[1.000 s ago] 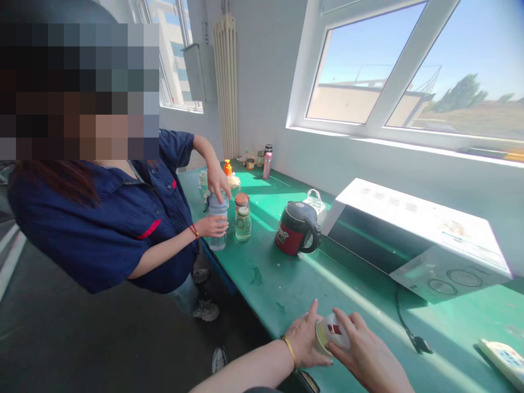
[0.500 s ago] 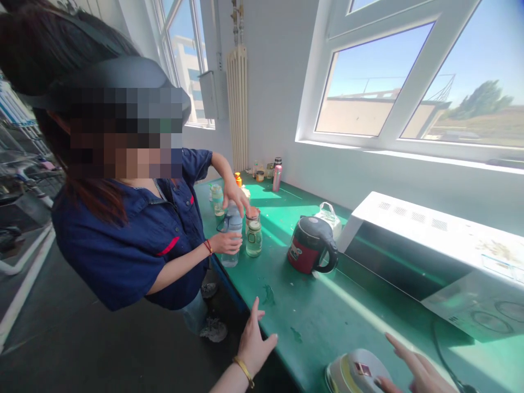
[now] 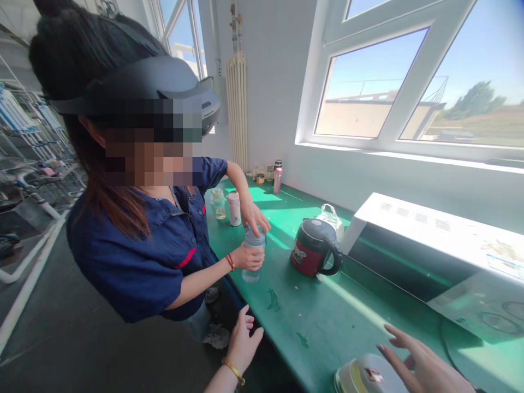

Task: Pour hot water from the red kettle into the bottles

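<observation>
My left hand (image 3: 244, 343), with a gold bracelet at the wrist, hovers by the front edge of the green table (image 3: 327, 316). Its fingers are apart and nothing is in them. Low on the right, my right hand (image 3: 426, 360) is spread with nothing held. Just left of it stands a wide jar (image 3: 368, 376) with a pale lid and a small label, cut off by the bottom of the view. I cannot tell whether my fingers touch its lid. Beyond my left hand, a co-worker grips a clear blue-tinted water bottle (image 3: 252, 267), one hand around its body and the other on its top.
A red and black electric kettle (image 3: 311, 248) stands mid-table, with a clear plastic bag (image 3: 331, 217) behind it. A white microwave (image 3: 434, 256) fills the right side. Farther back are a white tumbler (image 3: 234, 210), a glass cup (image 3: 219, 207) and a pink flask (image 3: 278, 180).
The co-worker has leaned toward the table, and the bottle has moved right, uncovering the white tumbler. A handled glass jar is now out of sight. My left hand has shifted slightly left and down.
</observation>
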Tool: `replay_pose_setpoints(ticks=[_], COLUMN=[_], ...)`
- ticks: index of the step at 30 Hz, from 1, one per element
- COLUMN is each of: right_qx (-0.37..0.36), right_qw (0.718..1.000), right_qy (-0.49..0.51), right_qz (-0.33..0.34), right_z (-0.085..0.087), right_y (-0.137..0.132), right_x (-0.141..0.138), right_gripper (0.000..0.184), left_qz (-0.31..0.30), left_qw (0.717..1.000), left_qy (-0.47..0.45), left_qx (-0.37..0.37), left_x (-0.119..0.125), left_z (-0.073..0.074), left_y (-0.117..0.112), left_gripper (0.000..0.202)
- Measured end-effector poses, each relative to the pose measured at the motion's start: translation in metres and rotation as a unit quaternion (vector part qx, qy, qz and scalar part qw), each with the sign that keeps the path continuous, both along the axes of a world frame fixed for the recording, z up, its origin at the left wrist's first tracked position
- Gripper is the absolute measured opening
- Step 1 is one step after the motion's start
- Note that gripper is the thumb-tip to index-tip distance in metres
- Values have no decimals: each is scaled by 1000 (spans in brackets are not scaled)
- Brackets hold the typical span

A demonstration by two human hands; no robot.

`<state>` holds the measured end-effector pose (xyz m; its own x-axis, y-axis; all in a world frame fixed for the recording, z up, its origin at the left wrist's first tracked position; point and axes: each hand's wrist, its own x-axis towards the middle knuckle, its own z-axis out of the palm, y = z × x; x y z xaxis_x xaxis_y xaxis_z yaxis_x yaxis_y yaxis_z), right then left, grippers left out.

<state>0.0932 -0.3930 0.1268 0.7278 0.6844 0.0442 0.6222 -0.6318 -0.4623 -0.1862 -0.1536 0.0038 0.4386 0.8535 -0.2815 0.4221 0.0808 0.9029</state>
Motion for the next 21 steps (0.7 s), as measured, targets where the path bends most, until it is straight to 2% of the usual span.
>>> replay_pose_setpoints(ticks=[5, 9, 14, 18, 21], right_qx=[11, 47, 43, 11, -13], right_qw=[1000, 997, 991, 986, 982], right_qy=[-15, -39, -67, -67, -64], right_qz=[9, 41, 104, 155, 179], right_z=[14, 35, 62, 74, 81], right_y=[10, 32, 80, 124, 154], right_x=[-3, -10, -10, -10, -14], right_gripper=[63, 59, 48, 40, 38], left_qz=[-12, -35, -65, -74, -59], left_qw=[1000, 997, 983, 973, 968], left_qy=[-17, -48, -105, -128, -128], left_qx=[12, 50, 134, 176, 207], left_x=[4, 21, 56, 77, 86], left_z=[8, 22, 47, 62, 70], left_y=[5, 16, 34, 47, 57], left_gripper=[94, 86, 66, 53, 50])
